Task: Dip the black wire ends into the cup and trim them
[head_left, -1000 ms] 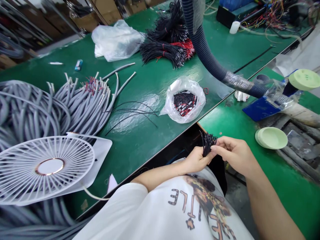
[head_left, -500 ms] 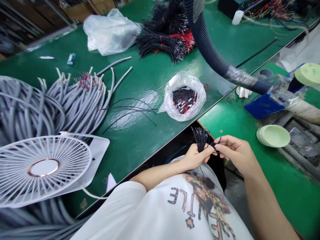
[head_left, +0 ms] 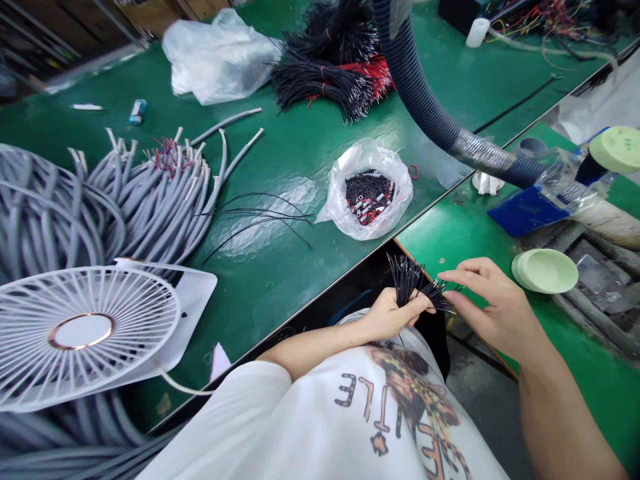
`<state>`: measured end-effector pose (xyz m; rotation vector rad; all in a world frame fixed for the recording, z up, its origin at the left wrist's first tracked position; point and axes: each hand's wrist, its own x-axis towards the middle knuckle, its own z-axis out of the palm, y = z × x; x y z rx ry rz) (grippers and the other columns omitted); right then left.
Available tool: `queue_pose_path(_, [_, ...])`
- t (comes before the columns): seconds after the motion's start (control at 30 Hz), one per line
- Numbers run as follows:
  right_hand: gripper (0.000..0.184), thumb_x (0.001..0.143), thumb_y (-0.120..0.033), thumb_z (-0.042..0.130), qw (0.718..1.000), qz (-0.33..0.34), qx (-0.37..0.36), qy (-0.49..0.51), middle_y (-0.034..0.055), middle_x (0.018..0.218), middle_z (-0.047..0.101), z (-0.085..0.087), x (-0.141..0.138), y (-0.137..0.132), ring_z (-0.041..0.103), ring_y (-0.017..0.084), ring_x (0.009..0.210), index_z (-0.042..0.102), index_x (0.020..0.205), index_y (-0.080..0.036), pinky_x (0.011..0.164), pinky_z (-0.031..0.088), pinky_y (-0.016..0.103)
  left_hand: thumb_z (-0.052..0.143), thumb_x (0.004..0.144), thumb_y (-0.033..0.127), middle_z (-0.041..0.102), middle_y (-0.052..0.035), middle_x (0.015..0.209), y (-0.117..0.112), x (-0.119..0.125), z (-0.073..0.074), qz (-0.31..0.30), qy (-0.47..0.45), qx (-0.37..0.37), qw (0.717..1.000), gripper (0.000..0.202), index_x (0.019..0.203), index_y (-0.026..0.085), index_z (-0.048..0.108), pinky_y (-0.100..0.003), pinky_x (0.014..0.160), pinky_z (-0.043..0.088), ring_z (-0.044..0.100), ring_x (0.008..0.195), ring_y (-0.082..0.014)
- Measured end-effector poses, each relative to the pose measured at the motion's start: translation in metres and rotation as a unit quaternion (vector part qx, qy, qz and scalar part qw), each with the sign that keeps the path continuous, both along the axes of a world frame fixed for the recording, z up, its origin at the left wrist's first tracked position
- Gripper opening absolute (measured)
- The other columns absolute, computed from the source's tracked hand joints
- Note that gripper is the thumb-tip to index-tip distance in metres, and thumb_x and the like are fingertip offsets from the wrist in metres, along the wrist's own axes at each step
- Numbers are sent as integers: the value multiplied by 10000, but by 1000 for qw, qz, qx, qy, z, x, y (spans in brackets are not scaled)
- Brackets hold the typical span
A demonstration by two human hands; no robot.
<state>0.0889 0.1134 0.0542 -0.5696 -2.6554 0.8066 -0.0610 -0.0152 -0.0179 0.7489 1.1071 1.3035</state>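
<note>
My left hand [head_left: 389,313] is closed around a bunch of short black wires [head_left: 406,277] that fan upward from the fist, just off the near edge of the green table [head_left: 280,267]. My right hand [head_left: 493,303] reaches in from the right, its fingertips pinching a few of the wires [head_left: 440,293] that splay sideways from the bunch. Beyond the hands, a clear plastic bag [head_left: 370,193] lies open on the table with small black and red pieces inside.
A white fan [head_left: 85,333] stands at the near left before a heap of grey cables [head_left: 140,193]. Loose thin black wires [head_left: 260,220] lie mid-table. Black and red wire bundles [head_left: 340,73] and a corrugated hose [head_left: 425,107] lie farther back. Pale green bowls [head_left: 545,270] sit right.
My right hand has drawn a few wires sideways out of the bunch and shifted slightly right. The left hand has kept its grip in nearly the same spot.
</note>
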Motion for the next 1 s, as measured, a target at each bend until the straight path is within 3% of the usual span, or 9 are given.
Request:
queue_pose_path(0.13, [279, 898, -205, 593, 997, 51, 18, -47, 114, 1138, 589, 6, -2, 7, 560, 243, 1054, 618, 1176, -194, 883, 477, 404, 542, 849, 635, 460, 13, 507, -2, 0, 0, -15, 26, -2, 1000, 551, 587, 150, 553, -279, 758, 488, 633, 749, -170])
queue_pose_path(0.27, [119, 919, -221, 554, 992, 95, -2, -83, 101, 1113, 612, 11, -6, 12, 556, 245, 1059, 629, 1008, -197, 863, 469, 406, 523, 868, 620, 471, 19, 519, -4, -2, -2, -30, 52, -7, 998, 543, 734, 112, 659, -250, 661, 461, 564, 640, -131])
queue_pose_path(0.4, [80, 923, -206, 535, 987, 121, -2, -104, 87, 1067, 623, 16, -12, 16, 557, 234, 1016, 615, 926, -203, 838, 451, 394, 509, 912, 536, 475, 31, 541, -4, -5, -2, -34, 70, 18, 997, 488, 846, 89, 692, -218, 580, 398, 462, 557, -86])
queue_pose_path(0.5, [83, 907, -173, 533, 984, 137, 17, -117, 85, 1057, 625, 19, -17, 17, 560, 235, 998, 610, 896, -201, 831, 430, 392, 515, 913, 518, 499, 23, 570, -3, -8, 1, -33, 106, 20, 994, 469, 840, 92, 698, -215, 570, 383, 443, 558, -84])
queue_pose_path(0.7, [82, 873, -165, 555, 974, 161, 49, -152, 77, 976, 631, 24, -27, 18, 561, 235, 921, 623, 847, -200, 772, 394, 376, 549, 893, 516, 612, -15, 682, -2, -13, 1, -30, 174, 6, 984, 436, 800, 116, 696, -230, 673, 441, 553, 698, -134])
queue_pose_path(0.9, [177, 933, -228, 525, 975, 174, 2, -136, 59, 813, 611, 23, -33, 25, 545, 200, 816, 645, 806, -205, 732, 406, 356, 503, 903, 556, 514, 16, 575, -5, -17, 3, -40, 127, 5, 991, 496, 753, 107, 651, -223, 594, 395, 453, 571, -90])
queue_pose_path(1.0, [172, 928, -254, 556, 980, 157, -30, -116, 55, 804, 617, 25, -35, 30, 557, 199, 816, 642, 785, -211, 721, 428, 355, 495, 887, 601, 529, 7, 580, -7, -19, 4, -38, 91, 6, 995, 528, 747, 112, 638, -236, 621, 412, 470, 574, -92])
